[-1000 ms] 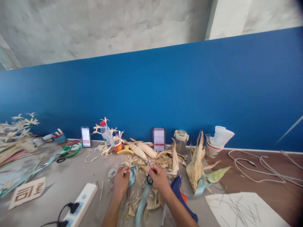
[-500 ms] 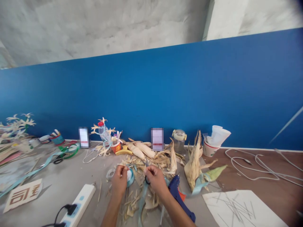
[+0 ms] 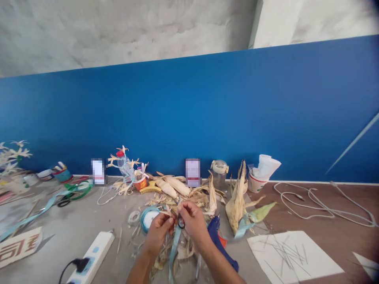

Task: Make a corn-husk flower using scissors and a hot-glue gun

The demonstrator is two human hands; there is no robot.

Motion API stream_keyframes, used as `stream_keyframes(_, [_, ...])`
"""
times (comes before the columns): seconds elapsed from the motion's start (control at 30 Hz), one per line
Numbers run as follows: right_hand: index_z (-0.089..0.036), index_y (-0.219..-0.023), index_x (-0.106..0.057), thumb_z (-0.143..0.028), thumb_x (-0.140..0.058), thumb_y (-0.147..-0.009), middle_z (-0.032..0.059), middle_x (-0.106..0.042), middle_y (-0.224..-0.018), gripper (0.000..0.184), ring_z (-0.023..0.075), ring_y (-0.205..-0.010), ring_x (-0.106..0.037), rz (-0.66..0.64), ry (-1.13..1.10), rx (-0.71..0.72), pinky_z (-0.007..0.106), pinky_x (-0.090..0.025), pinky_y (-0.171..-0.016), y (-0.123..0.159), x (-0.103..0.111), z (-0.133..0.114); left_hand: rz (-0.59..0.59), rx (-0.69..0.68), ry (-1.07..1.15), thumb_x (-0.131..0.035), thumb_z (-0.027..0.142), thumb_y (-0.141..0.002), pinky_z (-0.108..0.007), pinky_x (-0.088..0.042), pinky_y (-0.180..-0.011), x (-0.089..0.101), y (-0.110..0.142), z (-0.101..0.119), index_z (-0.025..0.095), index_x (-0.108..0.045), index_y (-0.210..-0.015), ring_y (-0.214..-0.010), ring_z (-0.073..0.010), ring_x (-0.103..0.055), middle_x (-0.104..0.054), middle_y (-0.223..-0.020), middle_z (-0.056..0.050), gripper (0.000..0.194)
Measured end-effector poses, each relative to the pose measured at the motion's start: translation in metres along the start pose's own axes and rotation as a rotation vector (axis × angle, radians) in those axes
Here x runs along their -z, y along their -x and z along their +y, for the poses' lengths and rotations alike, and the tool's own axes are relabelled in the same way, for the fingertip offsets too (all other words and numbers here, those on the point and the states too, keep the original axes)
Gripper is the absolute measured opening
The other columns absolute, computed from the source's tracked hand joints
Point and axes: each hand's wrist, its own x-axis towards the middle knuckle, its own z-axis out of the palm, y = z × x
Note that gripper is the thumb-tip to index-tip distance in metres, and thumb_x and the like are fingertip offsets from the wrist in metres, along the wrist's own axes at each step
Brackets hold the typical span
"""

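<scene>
My left hand (image 3: 159, 230) is closed in a pinch on a small pale piece of corn husk (image 3: 168, 211). Close beside it, my right hand (image 3: 193, 220) is closed on small scissors, whose black handle loop (image 3: 181, 224) shows under the fingers. The blades are mostly hidden by the hand. A light blue ribbon (image 3: 174, 248) hangs down between my wrists. Left of my left hand lies a ribbon roll (image 3: 145, 219) with a white centre. Husk scraps (image 3: 186, 250) are scattered beneath both hands.
A blue glue gun (image 3: 220, 246) lies by my right forearm. Dried corn husks (image 3: 237, 207), a lidded jar (image 3: 219, 175) and a paper cup (image 3: 256, 183) stand farther back. A white power strip (image 3: 94, 256) is at left, and white paper with thin sticks (image 3: 291, 256) at right.
My left hand has moved right, close to my right hand, bringing the husk piece near the scissors. The ribbon roll is less covered. The view has shifted slightly to the right.
</scene>
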Motion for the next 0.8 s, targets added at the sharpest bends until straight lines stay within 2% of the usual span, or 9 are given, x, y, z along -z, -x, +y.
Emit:
stream_keyframes(0.1, [-0.018,-0.061,-0.049,-0.034,-0.053,-0.073,-0.0071,-0.042,-0.048,0.020,0.0079,-0.044,-0.038,-0.003,0.003,0.001,0.020,-0.032,-0.044,0.0024,-0.0021,-0.0066,-0.031,0.008,0.031,-0.066,0.039,-0.069,-0.022,-0.032,-0.046,0.0001,0.0001,-0.0036,0.016,-0.061,-0.071,-0.044,-0.0074,-0.043,-0.062,-0.065,-0.002,0.025])
stream_keyframes(0.33, [-0.019,-0.063,-0.050,-0.030,-0.051,-0.073,-0.0063,-0.045,-0.050,0.015,0.0084,-0.044,-0.041,-0.025,-0.013,-0.013,0.020,-0.034,-0.045,0.0052,-0.0041,-0.0085,-0.092,0.042,0.123,-0.071,0.036,-0.065,-0.020,-0.033,-0.046,-0.0013,0.0001,-0.0058,0.016,-0.059,-0.068,-0.046,-0.0081,-0.045,-0.057,-0.056,0.001,0.024])
stream_keyframes(0.57, [-0.019,-0.060,-0.050,-0.032,-0.052,-0.073,-0.0064,-0.044,-0.049,0.018,0.0084,-0.044,-0.038,-0.013,0.009,-0.002,0.021,-0.032,-0.046,0.0046,-0.0028,-0.0089,-0.089,0.042,0.209,-0.076,0.037,-0.059,-0.019,-0.030,-0.043,-0.0081,0.0021,0.0021,0.017,-0.056,-0.070,-0.049,-0.0084,-0.043,-0.055,-0.056,0.001,0.030])
stream_keyframes(0.8, [-0.018,-0.061,-0.053,-0.031,-0.052,-0.070,-0.0057,-0.045,-0.050,0.016,0.0090,-0.046,-0.039,0.014,0.052,-0.030,0.021,-0.032,-0.046,0.0060,-0.0043,-0.0085,-0.046,0.041,0.132,-0.075,0.036,-0.061,-0.021,-0.034,-0.051,-0.0026,-0.0017,-0.0044,0.015,-0.062,-0.073,-0.054,-0.0097,-0.046,-0.058,-0.060,0.000,0.027])
